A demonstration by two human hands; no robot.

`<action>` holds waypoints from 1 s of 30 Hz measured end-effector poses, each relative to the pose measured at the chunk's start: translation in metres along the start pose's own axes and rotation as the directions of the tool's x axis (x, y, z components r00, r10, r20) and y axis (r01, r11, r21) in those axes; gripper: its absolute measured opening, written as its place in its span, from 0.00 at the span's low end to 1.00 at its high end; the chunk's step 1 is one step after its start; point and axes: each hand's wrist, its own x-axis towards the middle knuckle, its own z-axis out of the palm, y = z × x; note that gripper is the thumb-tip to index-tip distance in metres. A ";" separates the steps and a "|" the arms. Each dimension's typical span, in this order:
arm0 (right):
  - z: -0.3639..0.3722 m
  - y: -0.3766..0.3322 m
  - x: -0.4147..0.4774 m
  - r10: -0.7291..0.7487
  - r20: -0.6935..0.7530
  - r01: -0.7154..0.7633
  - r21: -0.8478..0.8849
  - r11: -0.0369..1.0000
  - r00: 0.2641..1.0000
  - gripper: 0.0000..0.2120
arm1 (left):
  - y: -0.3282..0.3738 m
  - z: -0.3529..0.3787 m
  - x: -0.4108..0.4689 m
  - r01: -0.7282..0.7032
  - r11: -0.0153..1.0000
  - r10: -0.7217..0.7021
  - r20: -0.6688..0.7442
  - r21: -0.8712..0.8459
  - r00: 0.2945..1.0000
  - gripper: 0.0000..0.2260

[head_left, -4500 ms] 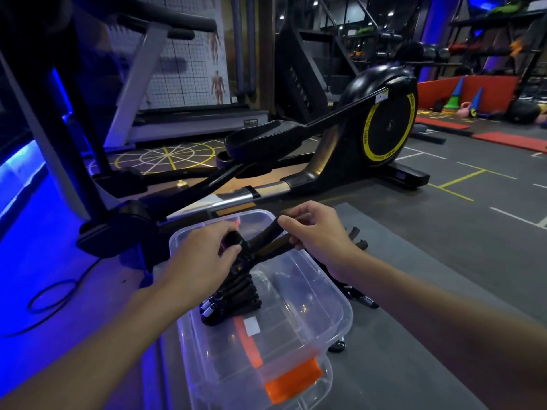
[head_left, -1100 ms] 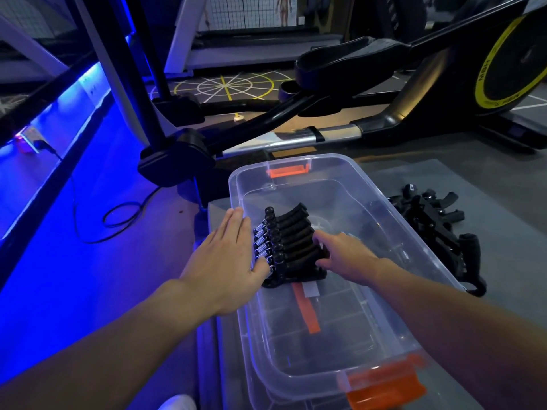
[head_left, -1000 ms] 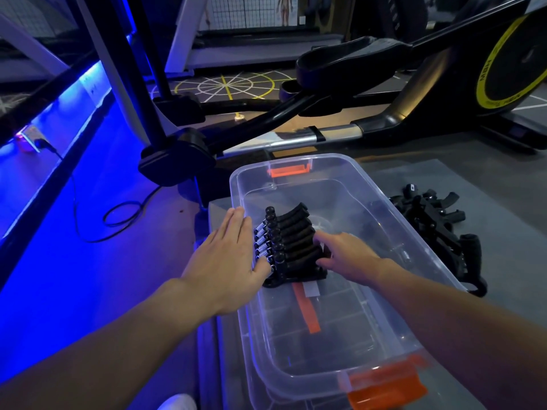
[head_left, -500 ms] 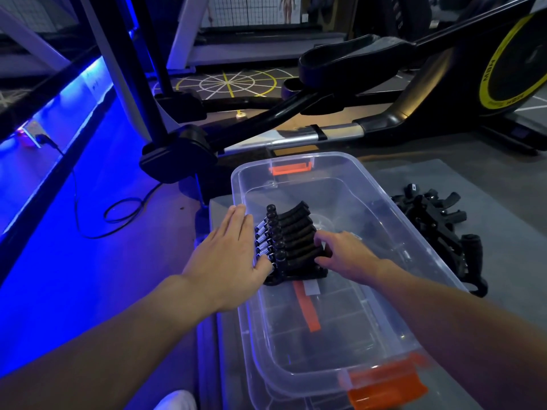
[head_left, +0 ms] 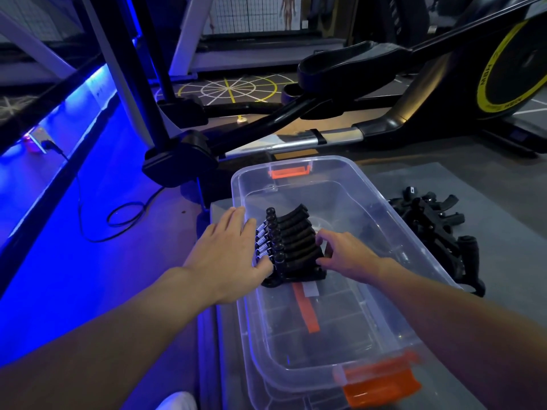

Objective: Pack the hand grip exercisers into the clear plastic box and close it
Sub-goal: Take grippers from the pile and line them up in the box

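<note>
A clear plastic box (head_left: 426,276) with orange latches stands open on a grey mat. Inside it, near the left wall, several black hand grip exercisers (head_left: 291,241) with silver springs lie stacked in a row. My left hand (head_left: 229,257) lies flat with fingers spread against the spring side of the row, its thumb touching the nearest one. My right hand (head_left: 344,254) rests inside the box with its fingertips on the handle ends of the row. A loose pile of more black exercisers (head_left: 435,235) lies on the mat to the right of the box.
An elliptical trainer (head_left: 340,84) with a yellow-ringed flywheel stands just behind the box. A black cable (head_left: 124,217) loops on the blue-lit floor at left. What looks like the lid with an orange latch (head_left: 381,389) lies under the box's near end.
Since 4.5 s ago an exerciser held over the box by both hands has been set down into the row. Over the last second both hands have stayed pressed against the row, almost still.
</note>
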 end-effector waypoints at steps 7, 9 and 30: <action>-0.039 -0.025 -0.011 -0.004 -0.115 0.014 0.087 0.996 0.993 0.10 | 0.017 -0.013 0.016 -0.115 0.993 0.116 -0.058 0.028 0.991 0.31; -0.062 -0.037 -0.018 -0.059 -0.218 0.092 0.144 0.985 0.974 0.07 | 0.033 -0.022 0.026 -0.139 0.990 0.139 -0.068 0.005 0.988 0.32; -0.106 0.203 -0.144 0.575 -0.327 -0.445 0.392 0.805 0.750 0.28 | 0.212 -0.001 0.072 -0.383 0.917 0.392 0.071 -0.109 0.917 0.35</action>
